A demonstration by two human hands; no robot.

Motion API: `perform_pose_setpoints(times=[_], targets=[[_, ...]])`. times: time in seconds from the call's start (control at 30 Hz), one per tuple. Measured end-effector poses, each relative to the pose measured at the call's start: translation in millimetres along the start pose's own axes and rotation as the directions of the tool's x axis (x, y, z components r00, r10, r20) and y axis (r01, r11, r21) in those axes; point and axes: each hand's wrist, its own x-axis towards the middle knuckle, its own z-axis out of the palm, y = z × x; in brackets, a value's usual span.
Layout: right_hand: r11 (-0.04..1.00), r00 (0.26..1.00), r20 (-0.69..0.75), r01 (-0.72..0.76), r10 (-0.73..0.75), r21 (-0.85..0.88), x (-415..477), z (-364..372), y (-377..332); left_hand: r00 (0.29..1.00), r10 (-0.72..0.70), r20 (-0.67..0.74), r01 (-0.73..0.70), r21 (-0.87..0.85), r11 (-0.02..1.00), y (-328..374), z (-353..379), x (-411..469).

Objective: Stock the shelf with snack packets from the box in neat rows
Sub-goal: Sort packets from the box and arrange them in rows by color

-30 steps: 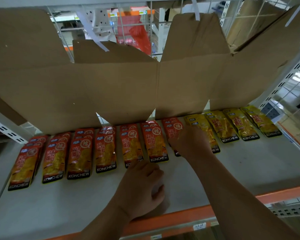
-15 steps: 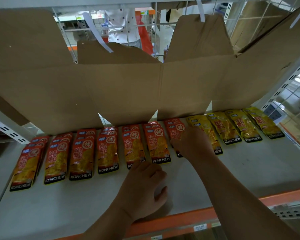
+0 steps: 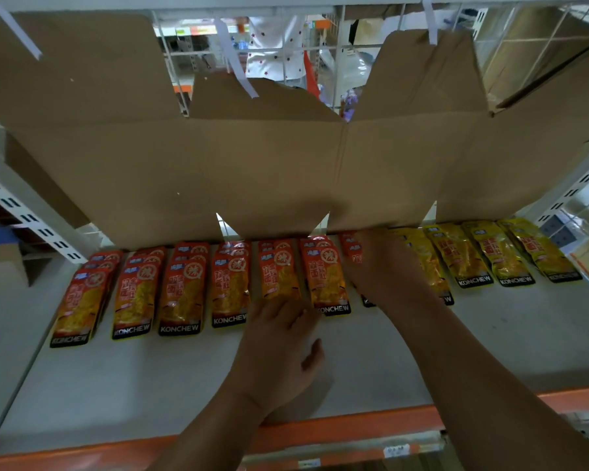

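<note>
Landmark: cardboard sheet (image 3: 252, 164), upright along the back of the shelf (image 3: 490, 351). I judge it is a backstop, so nothing slides into the wire grid (image 3: 191, 52) behind it.
Red packets (image 3: 181, 290): flat, in overlapping stacks, one row just in front of the cardboard sheet's lower edge. Brand bands face me, so the labels read from the aisle.
Yellow packets (image 3: 483, 256): same row, below the cardboard sheet's right part. Flavours are kept apart by colour.
Left grip (image 3: 279, 345): fingers loose and fairly straight, tips against the near end of the fifth red packet (image 3: 279, 273), nothing pinched. Looks like a nudge to square its edge with its neighbours.
Right grip (image 3: 385, 270): palm down over the last red stack (image 3: 352, 249), right at the cardboard sheet's foot where red meets yellow. My fingers are under the back of the hand, so I cannot tell whether they clasp a packet or only press it flat.
Supply box: not in view.
Progress: back row looks nearly full. The shelf in front of it, far from the cardboard sheet, has no packets yet.
Risk: slick pouches, and a push on one may skew the stack beside it.
</note>
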Motion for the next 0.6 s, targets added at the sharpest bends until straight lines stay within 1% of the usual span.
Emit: perform_pose_setpoints(times=[0.07,0.1,0.17,0.23,0.3,0.4,0.47,0.6], targets=[[0.987,0.987,0.046,0.155,-0.153,-0.044,8,7,-17,0.998,-0.061,-0.012,0.061,0.052,0.997,-9,-3,-4],[0.976,0.975,0.073,0.215,-0.211,-0.036,12,11,-26,0.996,-0.090,-0.023,0.091,0.068,0.994,-11,-4,-5],[0.958,0.951,0.119,0.286,-0.284,0.004,19,23,-41,0.991,-0.135,-0.017,0.136,0.100,0.986,-11,-4,-4],[0.944,0.931,0.166,0.328,-0.326,0.014,26,36,-53,0.986,-0.167,0.023,0.164,0.110,0.980,-10,-3,-3],[0.940,0.919,0.216,0.340,-0.330,-0.009,34,46,-58,0.980,-0.192,0.061,0.185,0.105,0.977,-9,-2,-2],[0.944,0.921,0.265,0.317,-0.285,-0.087,44,56,-61,0.971,-0.219,0.091,0.209,0.112,0.972,-9,-3,-1],[0.941,0.922,0.278,0.313,-0.268,-0.130,47,57,-61,0.968,-0.230,0.100,0.218,0.117,0.969,-7,-4,0],[0.946,0.927,0.271,0.301,-0.261,-0.120,46,57,-60,0.965,-0.237,0.112,0.224,0.115,0.968,-8,-4,1]])
